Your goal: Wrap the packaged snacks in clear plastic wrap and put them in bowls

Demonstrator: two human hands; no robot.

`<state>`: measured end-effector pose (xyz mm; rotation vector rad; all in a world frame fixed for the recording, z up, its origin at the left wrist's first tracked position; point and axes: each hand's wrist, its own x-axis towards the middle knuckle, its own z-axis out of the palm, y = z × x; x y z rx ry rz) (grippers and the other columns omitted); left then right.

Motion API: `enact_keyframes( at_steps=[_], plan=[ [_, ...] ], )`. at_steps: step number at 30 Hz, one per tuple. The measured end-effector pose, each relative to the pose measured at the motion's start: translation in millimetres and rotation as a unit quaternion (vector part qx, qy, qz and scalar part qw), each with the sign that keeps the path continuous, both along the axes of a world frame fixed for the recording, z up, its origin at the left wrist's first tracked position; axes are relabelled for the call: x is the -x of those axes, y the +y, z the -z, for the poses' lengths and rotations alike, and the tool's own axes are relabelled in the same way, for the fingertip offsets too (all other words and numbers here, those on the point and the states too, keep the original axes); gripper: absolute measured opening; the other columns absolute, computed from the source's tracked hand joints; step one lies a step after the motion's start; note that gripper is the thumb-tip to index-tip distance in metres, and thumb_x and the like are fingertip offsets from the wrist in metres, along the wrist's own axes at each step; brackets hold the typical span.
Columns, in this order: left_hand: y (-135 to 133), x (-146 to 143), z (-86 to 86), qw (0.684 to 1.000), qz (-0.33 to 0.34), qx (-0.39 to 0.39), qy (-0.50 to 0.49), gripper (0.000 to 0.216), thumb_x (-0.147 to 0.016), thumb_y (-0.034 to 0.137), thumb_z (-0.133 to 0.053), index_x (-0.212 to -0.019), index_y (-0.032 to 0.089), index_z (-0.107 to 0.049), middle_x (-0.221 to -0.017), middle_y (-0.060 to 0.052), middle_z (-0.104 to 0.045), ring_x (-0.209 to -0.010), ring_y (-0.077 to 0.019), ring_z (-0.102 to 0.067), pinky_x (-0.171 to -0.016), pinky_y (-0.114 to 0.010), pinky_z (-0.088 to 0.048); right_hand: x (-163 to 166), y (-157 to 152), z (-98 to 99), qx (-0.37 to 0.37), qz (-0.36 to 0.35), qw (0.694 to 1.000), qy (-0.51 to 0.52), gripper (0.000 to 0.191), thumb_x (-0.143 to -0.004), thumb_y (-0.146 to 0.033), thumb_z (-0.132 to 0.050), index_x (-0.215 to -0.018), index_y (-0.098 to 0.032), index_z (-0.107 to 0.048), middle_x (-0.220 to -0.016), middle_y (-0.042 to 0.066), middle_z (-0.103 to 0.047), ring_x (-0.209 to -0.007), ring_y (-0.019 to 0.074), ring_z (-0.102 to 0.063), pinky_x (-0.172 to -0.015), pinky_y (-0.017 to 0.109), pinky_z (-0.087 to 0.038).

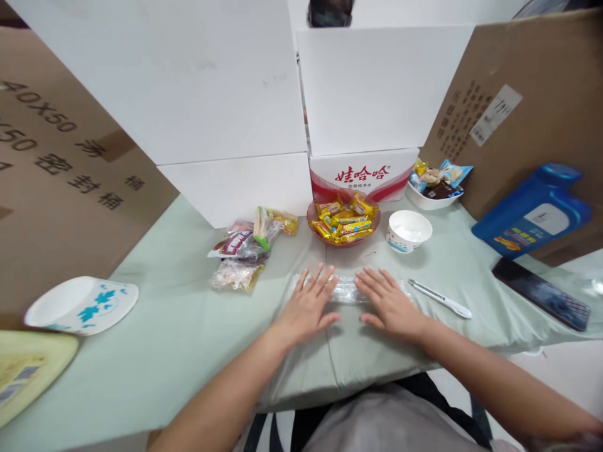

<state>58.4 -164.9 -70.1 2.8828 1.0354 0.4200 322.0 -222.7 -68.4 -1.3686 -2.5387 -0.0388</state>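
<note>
1. Clear plastic bag (pixel 347 290) lies flat on the pale green table (pixel 188 326), near the front edge and straight ahead of the person
2. Its long axis runs left to right, roughly along the table's front edge; which end is the mouth cannot be told, since the film is see-through and partly covered
3. Left hand (pixel 308 309) rests palm down on the bag's left part, with its fingers (pixel 316 280) straight, slightly fanned and pointing away from the body; it grips nothing
4. Right hand (pixel 389 306) lies palm down on the right part in the same way, fingers (pixel 372 280) flat and spread, only pressing on the film
5. A strip of the bag shows between the two hands, which are close together but apart
6. White utility knife (pixel 440 299) lies just right of the right hand, angled across the cloth
7. Beyond the bag stand a red bowl (pixel 311 220) of yellow-wrapped sweets and a white cup (pixel 407 230); snack packets (pixel 245 248) lie to the left
</note>
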Motion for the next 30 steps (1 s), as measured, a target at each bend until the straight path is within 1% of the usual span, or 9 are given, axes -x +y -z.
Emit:
enact_keyframes(
  at_steps=[3, 7, 10, 13, 15, 19, 22, 25, 30],
  plan=[
    [-7, -5, 13.7, 0.995, 0.033, 0.052, 0.075, 0.083, -0.085, 0.071, -0.045, -0.15, 0.022, -0.028, -0.156, -0.012, -0.03, -0.146, -0.0335, -0.016, -0.116, -0.053, -0.006, 13, 4, 9.8, 0.079, -0.022, 0.995, -0.051, 0.087, -0.088, -0.069, -0.04, -0.151, -0.01, -0.026, -0.155, 0.018, -0.029, -0.145, 0.0332, -0.017, -0.115, 0.055, -0.016],
    [-3, 1, 19.5, 0.992, 0.028, 0.073, 0.098, 0.083, -0.086, 0.071, -0.042, -0.152, 0.024, -0.023, -0.158, -0.01, -0.026, -0.147, -0.0316, -0.013, -0.117, -0.052, -0.004, -5, -6, 16.7, 0.089, 0.032, 0.993, -0.075, 0.092, -0.085, -0.074, -0.039, -0.151, -0.012, -0.027, -0.156, 0.017, -0.026, -0.145, 0.0376, -0.014, -0.113, 0.059, -0.016],
    [0, 3, 15.1, 0.993, 0.034, 0.063, 0.096, 0.081, -0.086, 0.07, -0.046, -0.15, 0.024, -0.029, -0.157, -0.012, -0.028, -0.146, -0.0331, -0.016, -0.116, -0.055, -0.008, -29, -31, 18.0, 0.051, 0.056, 0.994, -0.075, 0.096, -0.084, -0.075, -0.04, -0.152, -0.009, -0.024, -0.155, 0.02, -0.026, -0.145, 0.0381, -0.014, -0.112, 0.059, -0.018],
    [-7, -3, 5.8, 0.998, 0.015, 0.023, 0.059, 0.067, -0.085, 0.061, -0.056, -0.14, 0.024, -0.045, -0.153, -0.013, -0.036, -0.143, -0.0358, -0.023, -0.114, -0.057, -0.015, -43, -66, 19.0, 0.018, 0.044, 0.997, -0.062, 0.098, -0.084, -0.073, -0.044, -0.153, -0.009, -0.019, -0.154, 0.02, -0.03, -0.144, 0.035, -0.018, -0.112, 0.055, -0.023],
    [-18, -9, -1.4, 0.999, 0.011, 0.009, 0.037, 0.052, -0.086, 0.048, -0.062, -0.131, 0.023, -0.054, -0.142, -0.013, -0.048, -0.134, -0.0339, -0.037, -0.11, -0.053, -0.027, -46, -87, 19.7, 0.014, 0.035, 0.998, -0.043, 0.088, -0.085, -0.067, -0.05, -0.151, -0.013, -0.028, -0.149, 0.018, -0.039, -0.139, 0.033, -0.031, -0.108, 0.051, -0.031],
    [-39, -21, -8.8, 0.994, 0.092, 0.051, 0.041, 0.046, -0.085, 0.042, -0.066, -0.125, 0.02, -0.055, -0.121, -0.01, -0.061, -0.114, -0.0277, -0.052, -0.095, -0.041, -0.043, -43, -112, 16.6, 0.021, 0.014, 1.0, 0.016, 0.037, -0.091, -0.033, -0.054, -0.125, -0.022, -0.059, -0.127, 0.013, -0.059, -0.114, 0.0261, -0.054, -0.094, 0.042, -0.044],
    [-44, -24, -5.2, 0.987, 0.138, 0.076, 0.03, 0.052, -0.084, 0.047, -0.065, -0.127, 0.021, -0.053, -0.127, -0.01, -0.059, -0.119, -0.0285, -0.05, -0.098, -0.043, -0.04, -38, -112, 1.9, 0.037, -0.038, 0.998, 0.047, 0.028, -0.088, -0.014, -0.047, -0.108, -0.022, -0.064, -0.119, 0.011, -0.062, -0.115, 0.0262, -0.053, -0.094, 0.044, -0.043],
    [-44, -22, -1.1, 0.979, 0.179, 0.099, 0.005, 0.051, -0.087, 0.045, -0.063, -0.132, 0.022, -0.051, -0.135, -0.009, -0.056, -0.128, -0.0285, -0.045, -0.107, -0.046, -0.031, -29, -101, -27.5, 0.107, -0.116, 0.983, 0.09, 0.026, -0.086, -0.011, -0.045, -0.103, -0.022, -0.062, -0.108, 0.008, -0.066, -0.115, 0.0253, -0.053, -0.1, 0.047, -0.038],
    [-42, -19, -3.0, 0.949, 0.266, 0.169, -0.017, 0.04, -0.094, 0.031, -0.051, -0.134, 0.027, -0.05, -0.14, -0.005, -0.055, -0.139, -0.0245, -0.036, -0.114, -0.046, -0.02, -14, -57, -74.0, 0.241, -0.156, 0.943, 0.167, 0.028, -0.092, -0.012, -0.041, -0.11, -0.02, -0.061, -0.093, 0.007, -0.069, -0.089, 0.0171, -0.062, -0.081, 0.032, -0.047]
  ],
)
